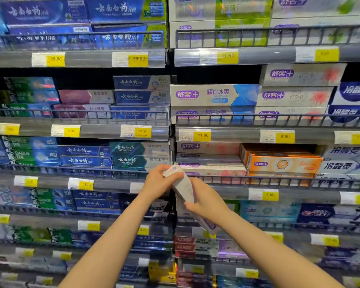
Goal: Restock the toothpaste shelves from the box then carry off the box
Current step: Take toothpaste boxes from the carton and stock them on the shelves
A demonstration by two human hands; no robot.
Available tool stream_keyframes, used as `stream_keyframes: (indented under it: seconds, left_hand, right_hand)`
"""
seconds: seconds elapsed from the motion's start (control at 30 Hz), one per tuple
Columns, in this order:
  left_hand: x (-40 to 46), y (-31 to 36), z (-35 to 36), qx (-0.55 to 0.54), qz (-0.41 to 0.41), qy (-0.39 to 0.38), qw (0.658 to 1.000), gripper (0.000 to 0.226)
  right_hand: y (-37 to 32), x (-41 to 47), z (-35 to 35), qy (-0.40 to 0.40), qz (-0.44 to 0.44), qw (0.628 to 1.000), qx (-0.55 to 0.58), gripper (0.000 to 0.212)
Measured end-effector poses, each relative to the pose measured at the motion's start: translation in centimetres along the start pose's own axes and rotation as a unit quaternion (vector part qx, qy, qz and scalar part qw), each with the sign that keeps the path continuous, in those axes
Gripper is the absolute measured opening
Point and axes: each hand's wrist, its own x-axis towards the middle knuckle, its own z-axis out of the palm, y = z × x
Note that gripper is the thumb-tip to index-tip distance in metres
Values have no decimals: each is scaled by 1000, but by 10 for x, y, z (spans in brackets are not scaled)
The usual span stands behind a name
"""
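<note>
Both hands hold one white toothpaste carton (184, 187) in front of the shelves, near the middle of the scene. The carton is tilted, its upper end leaning to the left and its lower end coming down to the right. The left hand (157, 181) grips the upper end, with fingers curled over the top edge. The right hand (206, 199) holds the lower part — its fingers wrap around the side of the carton, and below this hand a bit of purple print (209, 224) shows on the pack.

The carton is just in front of the wire rail (258, 179) of the shelf where white and pink cartons (210, 169) are stacked; I cannot tell if it touches the rail. To the right of this stack lie orange cartons (283, 163). Yellow price tags — for example 11.90 (202, 135) — run along the shelf edges. On the left are blue and green packs (83, 155).
</note>
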Motion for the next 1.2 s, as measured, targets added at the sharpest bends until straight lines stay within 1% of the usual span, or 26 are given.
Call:
stream_keyframes:
  seconds: [0.1,0.13,0.23,0.27,0.33,0.4,0.47,0.53,0.6,0.7,0.77,0.8,0.83,0.87,0.9,0.97,1.03,1.1,1.13,1.2]
  left_hand:
    - [-2,4,1,40,10,3,999,39]
    - [-3,5,-1,42,23,-14,999,40]
    - [-7,9,-10,7,66,-105,992,49]
    - [-9,11,-11,-14,70,-128,989,46]
    - [-14,13,-10,-42,62,-143,987,31]
    - [-19,17,-8,-59,60,-143,986,24]
    - [-23,18,-7,-80,60,-145,984,21]
    - [-26,17,-10,-104,51,-155,981,21]
    - [-29,16,-11,-103,51,-174,978,25]
    - [-30,11,-13,-79,54,-184,978,27]
    - [-33,12,-13,-106,11,-193,975,19]
    - [-34,13,-13,-117,-20,-206,971,20]
    - [-35,13,-12,-107,-42,-220,969,25]
    - [-37,14,-11,-73,-54,-237,967,27]
    - [-39,14,-8,-45,-60,-255,964,26]
    - [-41,12,-2,-39,-63,-262,962,24]
    - [-42,11,2,-40,-46,-245,968,17]
    - [-42,9,4,-16,-15,-226,974,10]
    - [-43,8,4,-8,-1,-222,975,8]
    - [-45,7,5,-15,21,-225,974,12]
  right_hand:
    - [4,-6,-19,-26,7,1000,15,65]
    - [7,-6,-28,-41,11,998,41,67]
    - [11,-7,-54,-87,10,989,121,68]
    - [13,-8,-61,-106,12,985,134,68]
    - [13,-11,-69,-135,21,980,146,68]
    - [10,-15,-73,-146,26,976,161,64]
    - [8,-19,-73,-145,34,974,173,57]
    - [9,-25,-69,-149,40,975,159,52]
    - [12,-32,-65,-156,42,979,122,54]
    - [16,-42,-56,-126,31,989,72,58]
    - [16,-48,-49,-88,12,996,22,58]
    - [15,-50,-46,-68,7,998,-9,57]
    - [15,-52,-43,-48,8,998,-42,57]
    - [15,-54,-42,-30,15,997,-70,58]
    - [15,-55,-42,-15,21,995,-92,59]
    - [16,-57,-41,3,28,993,-116,62]
    - [20,-62,-39,20,32,993,-110,63]
    - [25,-71,-36,45,53,994,-80,66]
    - [30,-77,-36,60,82,993,-54,68]
    - [44,-92,-36,83,157,984,-3,68]
